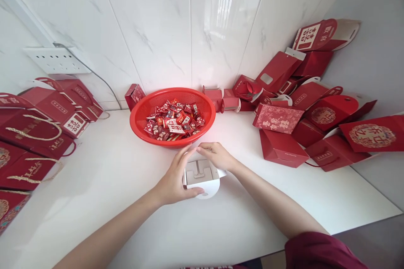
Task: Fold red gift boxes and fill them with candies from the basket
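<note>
A small cardboard box [206,189] stands open at the middle of the white table, its pale inside and interlocked bottom flaps facing up. My left hand [176,176] is wrapped round its left side, with the thumb on the near white flap. At the far right edge of the box, my right hand [216,155] pinches the far rim or a flap, fingertips close to those of the left hand. Just beyond both hands sits a red plastic basket [137,128] holding many wrapped candies [176,119]. The box's outer faces are mostly hidden.
Red gift boxes [280,147] are piled along the right side, up against the grey wall. Red boxes with rope handles [34,130] crowd the left side. A power strip [57,59] with a grey cable [94,73] is on the tiled wall.
</note>
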The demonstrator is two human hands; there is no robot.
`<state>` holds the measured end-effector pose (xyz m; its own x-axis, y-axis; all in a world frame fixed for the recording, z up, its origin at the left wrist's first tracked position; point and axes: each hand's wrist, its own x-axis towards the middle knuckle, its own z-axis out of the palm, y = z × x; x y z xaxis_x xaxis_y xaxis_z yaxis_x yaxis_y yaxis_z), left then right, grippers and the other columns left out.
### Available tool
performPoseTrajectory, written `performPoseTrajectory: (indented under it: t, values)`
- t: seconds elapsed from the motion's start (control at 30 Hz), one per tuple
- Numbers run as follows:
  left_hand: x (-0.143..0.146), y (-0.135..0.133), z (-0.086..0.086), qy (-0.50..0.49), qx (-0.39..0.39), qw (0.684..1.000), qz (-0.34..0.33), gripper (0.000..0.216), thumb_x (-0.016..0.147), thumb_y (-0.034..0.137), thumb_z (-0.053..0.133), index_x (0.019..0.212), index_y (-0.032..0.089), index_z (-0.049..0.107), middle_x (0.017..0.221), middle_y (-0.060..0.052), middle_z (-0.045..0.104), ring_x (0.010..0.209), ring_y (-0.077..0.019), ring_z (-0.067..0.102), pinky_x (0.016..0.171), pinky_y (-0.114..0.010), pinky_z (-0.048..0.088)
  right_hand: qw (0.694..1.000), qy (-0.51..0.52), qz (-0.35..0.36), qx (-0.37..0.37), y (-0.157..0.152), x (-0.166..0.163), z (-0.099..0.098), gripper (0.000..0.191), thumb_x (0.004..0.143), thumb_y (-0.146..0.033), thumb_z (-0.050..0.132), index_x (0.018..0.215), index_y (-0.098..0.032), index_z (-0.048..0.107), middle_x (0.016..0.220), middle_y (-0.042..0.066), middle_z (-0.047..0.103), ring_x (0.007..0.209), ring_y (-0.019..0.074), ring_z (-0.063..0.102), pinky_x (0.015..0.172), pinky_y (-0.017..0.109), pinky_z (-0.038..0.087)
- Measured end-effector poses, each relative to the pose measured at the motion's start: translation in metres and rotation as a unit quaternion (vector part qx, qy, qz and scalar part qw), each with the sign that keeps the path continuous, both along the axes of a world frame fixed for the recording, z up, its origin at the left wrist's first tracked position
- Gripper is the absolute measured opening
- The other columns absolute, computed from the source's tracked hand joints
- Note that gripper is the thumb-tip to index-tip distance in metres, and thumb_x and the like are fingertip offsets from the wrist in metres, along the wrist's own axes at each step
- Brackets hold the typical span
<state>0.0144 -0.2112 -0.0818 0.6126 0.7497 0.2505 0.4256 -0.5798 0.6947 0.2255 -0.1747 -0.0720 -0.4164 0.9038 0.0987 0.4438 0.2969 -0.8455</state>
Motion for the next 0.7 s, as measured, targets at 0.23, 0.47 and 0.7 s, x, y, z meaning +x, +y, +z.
performPoseTrajectory:
  t: [0.23, 0.47, 0.7]
  values:
    - [0.012, -0.001, -0.045, -0.250, -0.131, 0.959, -0.032, 0.126, 0.068, 0.042, 0.085, 0.157, 0.030, -0.004, 0.153, -0.019, 0.029, 0.142, -0.0403, 0.034, 0.113, -0.062, 0.034, 0.885, 0.412, -0.146, -0.161, -0.011, -0.021, -0.053, 0.065, 0.094, -0.068, 0.034, 0.086, -0.015, 0.072, 0.081, 0.009, 0.073, 0.075, 0.0222, 0.067, 0.076, 0.035, 0.052]
    - [0.003, 0.007, -0.048, -0.221, -0.108, 0.969, -0.005, 0.114, 0.071, 0.029, 0.082, 0.156, 0.033, 0.006, 0.151, -0.015, 0.035, 0.137, -0.0375, 0.041, 0.111, -0.061, 0.038, 0.952, 0.225, -0.205, 0.002, -0.009, -0.022, -0.049, 0.062, 0.101, -0.057, 0.026, 0.073, -0.018, 0.065, 0.068, 0.004, 0.065, 0.065, 0.0184, 0.060, 0.065, 0.030, 0.048]
    - [-0.014, 0.026, -0.041, -0.223, -0.091, 0.970, -0.012, 0.091, 0.072, 0.033, 0.082, 0.147, 0.025, 0.030, 0.145, -0.015, 0.045, 0.135, -0.0367, 0.046, 0.111, -0.057, 0.041, 0.924, 0.116, -0.242, 0.273, 0.011, 0.010, 0.007, 0.026, 0.100, -0.037, 0.042, 0.094, -0.021, 0.061, 0.096, 0.009, 0.064, 0.094, 0.0216, 0.058, 0.083, 0.034, 0.047]
